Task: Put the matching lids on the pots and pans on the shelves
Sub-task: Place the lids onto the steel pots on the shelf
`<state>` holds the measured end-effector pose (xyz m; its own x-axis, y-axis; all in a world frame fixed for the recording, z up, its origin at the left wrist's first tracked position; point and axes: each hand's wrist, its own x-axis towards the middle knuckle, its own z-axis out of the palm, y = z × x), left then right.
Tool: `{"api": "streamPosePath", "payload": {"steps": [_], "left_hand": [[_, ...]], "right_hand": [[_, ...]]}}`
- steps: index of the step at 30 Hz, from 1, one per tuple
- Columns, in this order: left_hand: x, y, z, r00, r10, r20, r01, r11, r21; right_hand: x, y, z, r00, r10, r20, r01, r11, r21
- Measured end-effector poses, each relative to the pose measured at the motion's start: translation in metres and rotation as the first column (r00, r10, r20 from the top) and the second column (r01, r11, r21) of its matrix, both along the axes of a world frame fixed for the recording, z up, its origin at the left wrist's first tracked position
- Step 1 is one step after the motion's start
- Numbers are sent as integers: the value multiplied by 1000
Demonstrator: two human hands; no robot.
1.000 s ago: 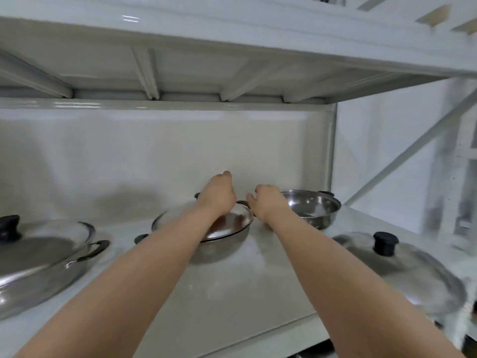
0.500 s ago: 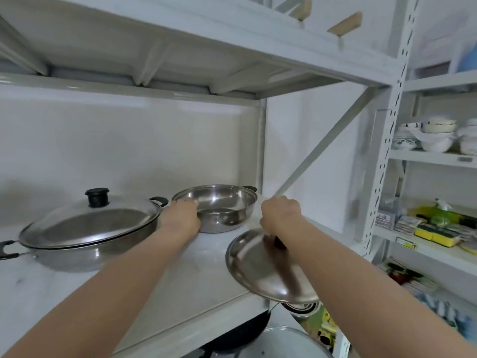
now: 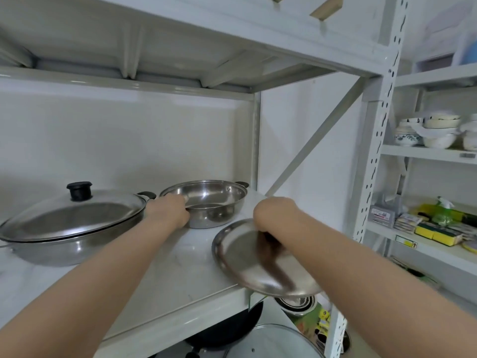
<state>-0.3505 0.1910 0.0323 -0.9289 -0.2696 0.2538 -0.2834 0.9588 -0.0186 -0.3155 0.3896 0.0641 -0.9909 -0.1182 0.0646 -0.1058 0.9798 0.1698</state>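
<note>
An open steel pot (image 3: 209, 202) with black side handles stands at the back right of the white shelf (image 3: 165, 275). My left hand (image 3: 170, 211) grips its near-left rim. My right hand (image 3: 273, 215) holds a steel lid (image 3: 247, 259) by its dark knob, which the hand hides. The lid is tilted, in front and to the right of the pot, partly past the shelf's front edge. To the left sits a wide steel pan (image 3: 69, 236) with a lid and a black knob on it.
A shelf board runs low overhead. The rack's perforated upright (image 3: 371, 156) and a diagonal brace (image 3: 315, 135) stand to the right. Below the shelf lie a black pan (image 3: 232, 329) and a glass lid (image 3: 273, 342). A neighbouring rack at right holds bowls (image 3: 436, 133) and sponges (image 3: 438, 233).
The view swung right. My left hand left the covered pan and took the open pot's rim. My right hand picked up the steel lid, which has stayed almost still over the last half second.
</note>
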Motion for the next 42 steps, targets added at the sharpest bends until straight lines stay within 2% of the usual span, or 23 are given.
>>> {"api": "streamPosePath", "payload": {"steps": [3,8,10,13,17,19,27,33,42], "left_hand": [[2,-3,-2,1000,-19,-3,19,999,-34],[3,-6,-10,997,-64,-44,62,997,-45],[3,-8,-9,995,-87,-52,88,996,8],[5,-16,-5,990,-84,-117,100,985,139],[7,-26,-2,983,-56,-175,119,920,373],[4,-32,-1,977,-54,-206,139,894,426],[-8,-27,1,968,59,-244,57,895,442],[-14,-22,1,964,136,-230,-11,882,472],[-13,-17,5,962,166,-217,-32,858,513]], "right_hand": [[5,-2,43,1000,1,23,-3,997,83],[-14,-18,91,993,35,-114,-21,993,118],[-35,-30,92,980,71,-184,-69,997,20],[-72,-62,91,981,47,-187,-58,997,-57],[-104,-93,63,934,133,-330,-170,982,-86],[-120,-101,42,906,194,-375,-244,966,-90],[-162,-134,19,876,361,-319,-407,909,-87],[-170,-140,14,879,364,-307,-413,904,-113],[-163,-132,9,875,373,-307,-419,903,-97]]}}
